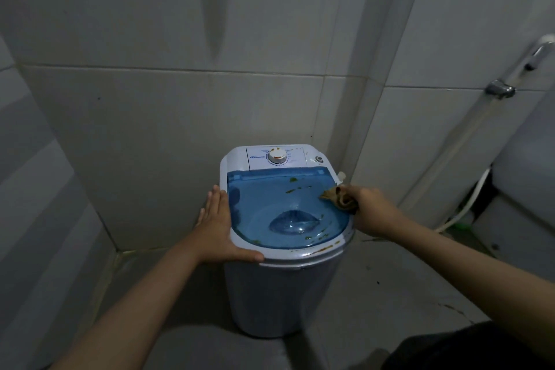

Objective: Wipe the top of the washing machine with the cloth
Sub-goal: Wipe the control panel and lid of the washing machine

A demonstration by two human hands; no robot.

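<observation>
A small white washing machine (282,285) stands in a tiled corner. Its clear blue lid (270,204) carries brown and green smears near the hinge, on the right and along the front rim. A white control panel with a round dial (277,155) sits behind the lid. My left hand (217,225) lies flat against the machine's left rim, fingers straight, thumb hooked over the front edge. My right hand (372,210) grips a crumpled brown cloth (338,197), which rests on the lid's right edge.
Tiled walls close in behind and to the left. A chrome tap (500,89) with a hose (462,210) is on the right wall. A pale tank or fixture (528,177) fills the right side. The floor is grey and stained.
</observation>
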